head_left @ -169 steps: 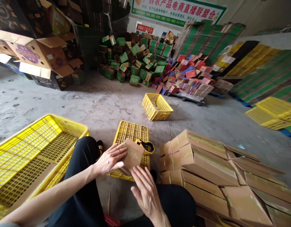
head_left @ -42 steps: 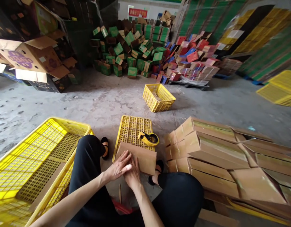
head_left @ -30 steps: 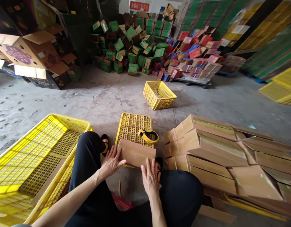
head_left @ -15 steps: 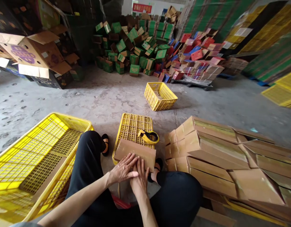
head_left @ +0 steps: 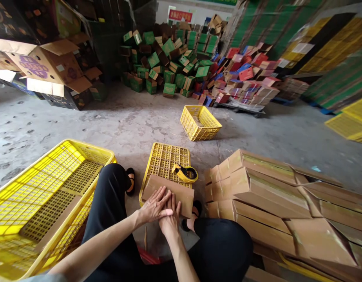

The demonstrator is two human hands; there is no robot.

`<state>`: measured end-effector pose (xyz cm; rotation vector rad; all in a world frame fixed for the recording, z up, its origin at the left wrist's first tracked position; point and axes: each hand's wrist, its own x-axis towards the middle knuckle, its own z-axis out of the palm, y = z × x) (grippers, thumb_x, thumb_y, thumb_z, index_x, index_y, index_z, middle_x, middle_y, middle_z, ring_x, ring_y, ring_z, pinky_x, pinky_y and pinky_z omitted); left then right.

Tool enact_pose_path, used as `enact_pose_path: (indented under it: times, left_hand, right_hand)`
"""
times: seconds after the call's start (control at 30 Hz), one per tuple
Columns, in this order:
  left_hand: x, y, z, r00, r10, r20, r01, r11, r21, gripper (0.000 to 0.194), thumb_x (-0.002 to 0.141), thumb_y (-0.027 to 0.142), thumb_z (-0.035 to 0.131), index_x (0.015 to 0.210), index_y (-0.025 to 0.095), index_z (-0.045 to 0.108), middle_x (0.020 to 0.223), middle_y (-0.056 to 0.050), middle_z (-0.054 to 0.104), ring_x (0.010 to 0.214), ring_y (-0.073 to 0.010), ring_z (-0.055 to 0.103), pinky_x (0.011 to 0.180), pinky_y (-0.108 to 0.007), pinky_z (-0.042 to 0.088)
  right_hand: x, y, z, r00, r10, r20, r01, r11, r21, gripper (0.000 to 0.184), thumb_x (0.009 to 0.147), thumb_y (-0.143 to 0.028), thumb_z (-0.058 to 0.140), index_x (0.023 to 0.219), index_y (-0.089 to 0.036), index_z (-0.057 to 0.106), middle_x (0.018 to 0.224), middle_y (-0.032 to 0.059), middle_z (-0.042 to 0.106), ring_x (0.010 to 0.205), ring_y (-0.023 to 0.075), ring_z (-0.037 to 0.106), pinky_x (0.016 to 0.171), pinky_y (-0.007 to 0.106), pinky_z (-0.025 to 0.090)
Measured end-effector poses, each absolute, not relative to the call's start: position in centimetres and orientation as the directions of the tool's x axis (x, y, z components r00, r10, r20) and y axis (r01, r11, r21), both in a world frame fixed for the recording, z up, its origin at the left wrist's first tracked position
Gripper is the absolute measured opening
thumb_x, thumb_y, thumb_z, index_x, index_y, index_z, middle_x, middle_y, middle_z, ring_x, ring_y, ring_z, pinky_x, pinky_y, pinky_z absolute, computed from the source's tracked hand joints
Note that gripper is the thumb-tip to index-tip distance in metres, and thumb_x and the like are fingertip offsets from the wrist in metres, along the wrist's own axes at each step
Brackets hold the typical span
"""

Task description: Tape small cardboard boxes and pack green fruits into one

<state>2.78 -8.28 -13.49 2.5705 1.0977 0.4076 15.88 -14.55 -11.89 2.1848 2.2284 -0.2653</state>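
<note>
A brown cardboard piece (head_left: pixel 182 194) lies on the near part of an upturned yellow plastic crate (head_left: pixel 161 156) between my knees. Both hands rest on the cardboard. My left hand (head_left: pixel 155 205) is flat, fingers stretched out, its thumb side lying over part of my right hand. My right hand (head_left: pixel 171 219) also has its fingers extended on the cardboard, partly covered by the left. Just beyond the cardboard, a yellow tape dispenser (head_left: pixel 185 173) sits on the crate's right side. Neither hand grips anything.
At my left stands a large yellow crate (head_left: pixel 53 152) with a cardboard strip inside. Flattened cartons (head_left: pixel 272 188) are stacked at my right. A smaller yellow crate (head_left: pixel 200 123) stands ahead on the floor, before heaps of green boxes (head_left: pixel 169 89) and red boxes (head_left: pixel 245 73).
My right hand has drawn slightly back and left under the left hand, which stays on the cardboard. The whole view has shifted slightly; cardboard and tape dispenser keep their places.
</note>
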Motion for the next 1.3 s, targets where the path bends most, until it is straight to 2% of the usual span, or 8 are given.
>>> enact_pose_path:
  times: [0.3,0.47,0.6,0.73,0.83,1.0,1.17,1.3]
  left_hand:
    - [0.0,-4.3,-14.1,0.613,0.766,0.197,0.716,-0.643,0.273,0.081,0.105,0.074,0.030,0.167,0.023,0.036,0.167,-0.015,0.044,0.156,-0.0314,0.041,0.124,-0.052,0.040]
    - [-1.3,-4.1,-14.5,0.485,0.848,0.214,0.822,-0.525,0.220,0.087,0.103,0.077,0.029,0.168,0.020,0.034,0.167,-0.018,0.043,0.155,-0.0364,0.042,0.121,-0.056,0.041]
    - [-0.1,-6.1,-14.7,0.510,0.836,0.200,0.797,-0.547,0.256,0.090,0.101,0.079,0.031,0.167,0.018,0.037,0.169,-0.022,0.038,0.158,-0.0407,0.034,0.122,-0.060,0.038]
    - [2.3,-7.9,-14.1,0.685,0.717,0.126,0.633,-0.672,0.384,0.083,0.103,0.075,0.034,0.171,0.030,0.020,0.173,-0.013,0.033,0.161,-0.0351,0.030,0.125,-0.056,0.037]
    - [3.6,-7.4,-13.5,0.688,0.719,0.098,0.614,-0.649,0.449,0.082,0.106,0.071,0.033,0.172,0.029,0.012,0.173,-0.013,0.031,0.161,-0.0319,0.031,0.125,-0.053,0.038]
    - [2.3,-4.7,-13.8,0.652,0.747,0.131,0.662,-0.645,0.382,0.070,0.107,0.067,0.037,0.169,0.033,0.030,0.167,-0.013,0.044,0.155,-0.0305,0.042,0.123,-0.056,0.039]
    - [-0.3,-3.3,-14.6,0.505,0.846,0.172,0.801,-0.534,0.273,0.069,0.106,0.067,0.042,0.166,0.034,0.037,0.169,-0.009,0.042,0.158,-0.0348,0.037,0.124,-0.058,0.037]
    - [-0.3,-3.9,-14.8,0.464,0.861,0.207,0.829,-0.504,0.242,0.078,0.104,0.073,0.037,0.166,0.026,0.039,0.169,-0.013,0.040,0.158,-0.0380,0.035,0.124,-0.059,0.037]
  right_hand:
    - [21.5,-13.0,-9.4,0.272,0.929,-0.252,0.958,-0.287,-0.025,0.061,0.112,-0.048,0.025,0.170,-0.030,0.020,0.178,0.0049,0.019,0.165,0.0298,0.020,0.126,0.068,0.022]
    - [22.9,-13.7,-9.5,0.404,0.878,-0.256,0.907,-0.421,-0.010,0.068,0.112,-0.052,0.024,0.171,-0.019,0.018,0.179,0.0118,0.016,0.164,0.0351,0.022,0.126,0.062,0.029]
    - [20.6,-14.1,-11.4,0.343,0.927,-0.154,0.937,-0.348,-0.009,0.070,0.111,-0.054,0.029,0.170,-0.017,0.025,0.178,0.0181,0.016,0.164,0.0404,0.015,0.125,0.068,0.022]
    - [18.0,-13.7,-13.6,0.071,0.988,-0.135,0.995,-0.079,-0.056,0.064,0.110,-0.039,0.034,0.171,-0.029,0.017,0.179,0.0089,0.014,0.166,0.0326,0.014,0.129,0.063,0.017]
    - [17.7,-12.4,-13.4,0.023,0.988,-0.155,0.998,-0.033,-0.062,0.068,0.107,-0.033,0.037,0.170,-0.031,0.013,0.179,0.0060,0.014,0.166,0.0299,0.015,0.130,0.059,0.019]
    - [20.0,-10.7,-10.3,0.129,0.970,-0.208,0.987,-0.145,-0.064,0.063,0.110,-0.042,0.028,0.171,-0.026,0.019,0.178,0.0054,0.017,0.165,0.0293,0.018,0.130,0.062,0.019]
    - [23.3,-11.5,-9.6,0.347,0.907,-0.241,0.927,-0.370,-0.057,0.068,0.111,-0.049,0.021,0.171,-0.018,0.017,0.179,0.0089,0.015,0.165,0.0297,0.016,0.128,0.058,0.027]
    - [23.1,-12.7,-10.4,0.390,0.894,-0.220,0.913,-0.406,-0.029,0.073,0.111,-0.052,0.025,0.170,-0.012,0.018,0.179,0.0130,0.013,0.165,0.0365,0.012,0.128,0.059,0.027]
